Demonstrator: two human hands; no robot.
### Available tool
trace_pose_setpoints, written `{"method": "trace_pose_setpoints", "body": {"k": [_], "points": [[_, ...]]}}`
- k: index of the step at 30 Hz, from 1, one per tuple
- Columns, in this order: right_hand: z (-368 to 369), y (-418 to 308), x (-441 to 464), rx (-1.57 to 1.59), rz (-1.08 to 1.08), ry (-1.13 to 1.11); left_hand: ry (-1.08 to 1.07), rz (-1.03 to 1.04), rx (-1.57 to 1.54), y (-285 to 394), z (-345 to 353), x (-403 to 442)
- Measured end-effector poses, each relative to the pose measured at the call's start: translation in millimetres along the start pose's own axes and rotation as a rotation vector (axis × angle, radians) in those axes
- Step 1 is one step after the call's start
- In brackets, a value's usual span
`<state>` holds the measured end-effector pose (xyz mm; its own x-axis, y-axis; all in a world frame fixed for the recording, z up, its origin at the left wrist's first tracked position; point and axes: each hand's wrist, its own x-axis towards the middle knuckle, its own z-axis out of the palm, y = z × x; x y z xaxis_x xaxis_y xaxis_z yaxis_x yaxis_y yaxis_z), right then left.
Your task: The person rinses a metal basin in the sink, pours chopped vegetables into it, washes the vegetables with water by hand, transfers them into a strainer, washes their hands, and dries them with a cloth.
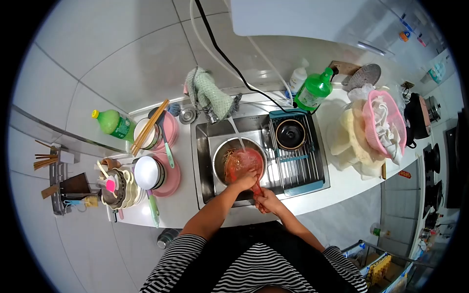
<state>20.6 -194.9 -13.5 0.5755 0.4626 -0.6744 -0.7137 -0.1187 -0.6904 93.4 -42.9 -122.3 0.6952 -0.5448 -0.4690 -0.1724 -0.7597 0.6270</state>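
A metal bowl (218, 172) stands in the left part of the steel sink (205, 188), with brownish strips at its left side. Over it lies a red plastic bag (243, 161), and water from the tap (212, 117) runs onto that spot. My left hand (246, 180) is at the bowl's near edge, fingers closed on the bag. Just to its right and nearer to me, my right hand (266, 200) grips the bag's gathered end over the sink's front edge.
A drying rack (295, 171) holding a black bowl (291, 134) covers the sink's right side. Stacked bowls (149, 172), chopsticks (150, 127) and a green bottle (117, 125) are left. A green jug (315, 90) and pink basket (383, 122) stand right.
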Motion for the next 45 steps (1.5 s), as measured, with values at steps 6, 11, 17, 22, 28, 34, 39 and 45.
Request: {"method": "trace_pose_setpoints", "body": {"k": [6,11,17,22,28,34,39,45], "points": [[-3.6,2.5,0.7,-0.067,-0.032,0.051,0.267,-0.061,-0.357,-8.1,20.0,13.3],[-8.6,16.5,16.1,-0.969,-0.277,0.454,0.071,-0.238,-1.102,23.3,-13.5,-12.7],[2.7,-2.6,11.2,-1.126,-0.116,0.594,0.246,-0.126,-1.287,2.2,11.0,20.1],[4.0,-0.1,17.4,-0.851,-0.608,0.552,0.474,-0.103,-0.621,26.2,-20.8,16.0],[-3.8,-20.8,5.4,0.065,-0.077,0.027,0.463,-0.242,-0.14,7.7,-18.8,19.1],[-9.1,-5.6,7.7,0.156,-0.049,0.068,-0.164,0.14,-0.618,20.2,-39.2,-16.8],[1.2,-7.9,-2.8,0.136,-0.055,-0.06,0.203,-0.366,0.124,17.8,-47.0,-32.6],[6.9,-20.0,-5.8,0.104,-0.08,-0.055,0.295,-0.188,-0.259,-23.4,2.1,24.4]]}}
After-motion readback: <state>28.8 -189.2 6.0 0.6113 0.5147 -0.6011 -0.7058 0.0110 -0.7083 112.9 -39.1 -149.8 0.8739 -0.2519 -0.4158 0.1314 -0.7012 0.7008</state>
